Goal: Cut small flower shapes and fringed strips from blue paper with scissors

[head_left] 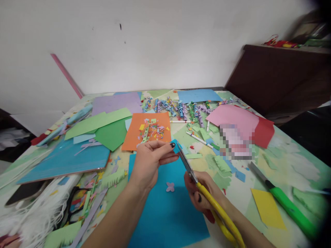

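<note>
Between the thumb and fingers of my left hand (152,158) is a small piece of blue paper (177,146). My right hand (203,191) grips a pair of scissors (190,170) with yellow handles, blades pointing up and left. The blade tips meet the blue piece at its right edge; I cannot tell how far they cut into it. Below both hands lies a large blue sheet (165,220), with a small lilac paper flower (170,187) on it. Part of that sheet is hidden by my left forearm.
An orange sheet (129,136) bears many paper scraps. Curled paper rolls (181,109) lie behind it. On the right are a green-handled knife (289,206), a yellow paper (267,208) and pink paper (232,117). White string (38,220) and glasses (69,203) lie on the left.
</note>
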A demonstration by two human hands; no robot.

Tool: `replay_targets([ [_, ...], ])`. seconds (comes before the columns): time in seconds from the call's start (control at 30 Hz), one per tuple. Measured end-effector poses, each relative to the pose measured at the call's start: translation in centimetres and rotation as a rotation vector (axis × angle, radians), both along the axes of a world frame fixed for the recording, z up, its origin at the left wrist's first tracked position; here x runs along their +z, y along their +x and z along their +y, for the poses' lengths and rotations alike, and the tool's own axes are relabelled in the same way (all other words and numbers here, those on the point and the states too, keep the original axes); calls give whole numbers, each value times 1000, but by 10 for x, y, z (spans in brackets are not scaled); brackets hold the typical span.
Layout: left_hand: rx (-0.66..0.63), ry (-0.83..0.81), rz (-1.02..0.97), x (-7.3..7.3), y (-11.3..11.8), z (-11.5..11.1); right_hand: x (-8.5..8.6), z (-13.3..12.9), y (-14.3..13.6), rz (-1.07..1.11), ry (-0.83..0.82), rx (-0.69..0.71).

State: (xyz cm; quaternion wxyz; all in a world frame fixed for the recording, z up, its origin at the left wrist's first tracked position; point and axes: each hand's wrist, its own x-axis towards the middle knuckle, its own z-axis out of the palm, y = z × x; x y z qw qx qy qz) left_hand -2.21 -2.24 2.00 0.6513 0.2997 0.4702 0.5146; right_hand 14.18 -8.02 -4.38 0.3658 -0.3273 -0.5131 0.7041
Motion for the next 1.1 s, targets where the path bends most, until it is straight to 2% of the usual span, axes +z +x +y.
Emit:
replay_targets([
  [0.17,0,7,19,-1,0,-1,7,-2,-1,1,5,-21],
  [0.6,-9,17,-27,-4,3,-2,2,-1,1,38,27,0],
  [0.9,2,18,-37,-5,4,-2,8,-3,0,35,13,-20],
  [1.1,13,14,-28,-5,5,-2,-4,3,2,42,58,40],
])
